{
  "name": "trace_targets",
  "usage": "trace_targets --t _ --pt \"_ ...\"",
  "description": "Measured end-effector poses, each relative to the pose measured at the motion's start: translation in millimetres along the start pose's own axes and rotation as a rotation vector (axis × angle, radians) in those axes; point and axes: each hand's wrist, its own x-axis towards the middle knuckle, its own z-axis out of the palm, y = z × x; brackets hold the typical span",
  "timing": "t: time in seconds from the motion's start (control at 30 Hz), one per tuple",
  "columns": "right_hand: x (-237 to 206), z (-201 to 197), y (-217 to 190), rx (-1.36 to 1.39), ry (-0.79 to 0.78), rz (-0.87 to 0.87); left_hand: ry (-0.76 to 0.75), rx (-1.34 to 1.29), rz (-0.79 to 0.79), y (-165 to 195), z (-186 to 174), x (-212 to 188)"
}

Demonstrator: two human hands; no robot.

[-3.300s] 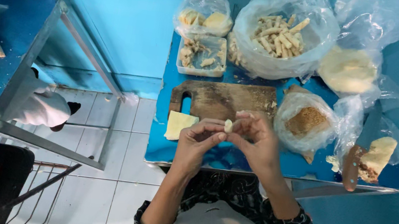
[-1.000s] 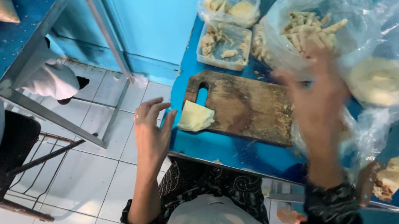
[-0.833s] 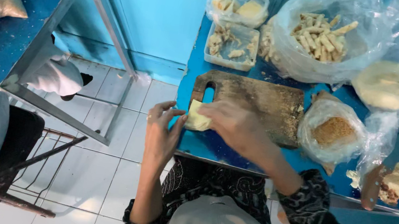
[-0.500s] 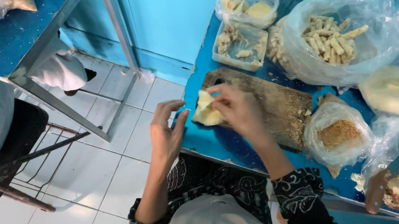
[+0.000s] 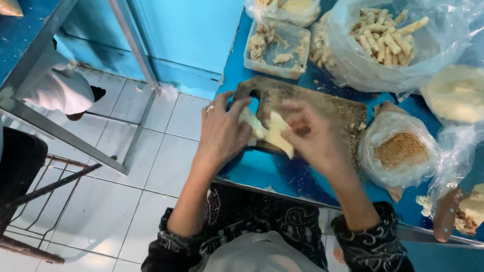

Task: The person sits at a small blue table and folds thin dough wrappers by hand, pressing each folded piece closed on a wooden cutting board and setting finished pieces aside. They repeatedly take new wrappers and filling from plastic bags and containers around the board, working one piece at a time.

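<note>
The left hand (image 5: 223,130) has risen from the table edge to join the right hand (image 5: 310,134) on a pale dough sheet (image 5: 275,133), both sets of fingers pinched closed on it above the worn wooden board (image 5: 324,107). Beyond the fingertips sit a clear plastic bag of sticks (image 5: 387,39) and a square tub (image 5: 278,48); right of them, a bag of brown crumbs (image 5: 400,149).

A small food-preparation workroom, more a snack-making kitchen than a home one: 2 blue-topped metal-framed tables (image 5: 287,175) stand on white floor tiles (image 5: 109,199) against a turquoise wall (image 5: 185,4). Clear plastic bags hold finished rolled snacks (image 5: 384,35), crumbs (image 5: 401,150) and stacked round wrappers (image 5: 459,93), beside a worn wooden cutting board (image 5: 324,107) and a plastic tub of filling (image 5: 278,48)
</note>
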Motion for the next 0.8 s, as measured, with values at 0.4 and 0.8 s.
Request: trace_targets --t 0.4,0.8 --pt "-77.5 33.5 -16.7 -0.123 0.152 0.081 0.082 0.231 -0.052 5.6 14.7 -34.3" --pt "-120.5 -43.6 -12.4 -0.477 0.613 0.009 0.017 0.140 0.020 -12.3 7.8 -26.4"
